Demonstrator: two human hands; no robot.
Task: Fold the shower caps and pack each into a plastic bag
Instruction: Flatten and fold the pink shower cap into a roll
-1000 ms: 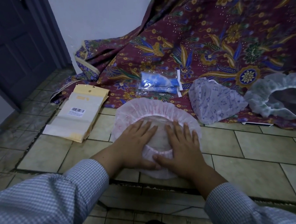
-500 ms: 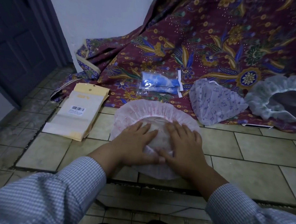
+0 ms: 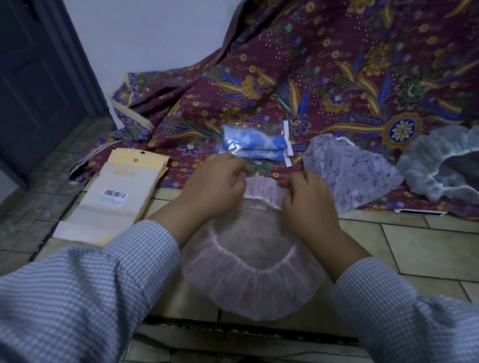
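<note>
Pink and thin, the shower cap lies opened out on the tiled floor right in front of the person, its gathered elastic rim forming a ring with the clear crown showing in the middle. The left hand and the right hand each pinch the far edge of that rim between curled fingers and thumb, set a little apart from one another so the frill between them is held stretched. Holding it at two points like this looks meant to keep the edge straight so the far half can be drawn toward the near half in one clean fold; that is my reading, since no fold is made yet.

Beyond the hands, on the patterned cloth spread against the wall, a blue cap already sealed in a clear bag lies flat, put aside as finished work. To its right sits a lilac cap folded into a wedge but not bagged, and at the far right a pale cap lies open, probably waiting its turn. On the floor to the left, a stack of packets with a barcode label lies within easy reach of the left hand, likely the supply of bags for packing.
</note>
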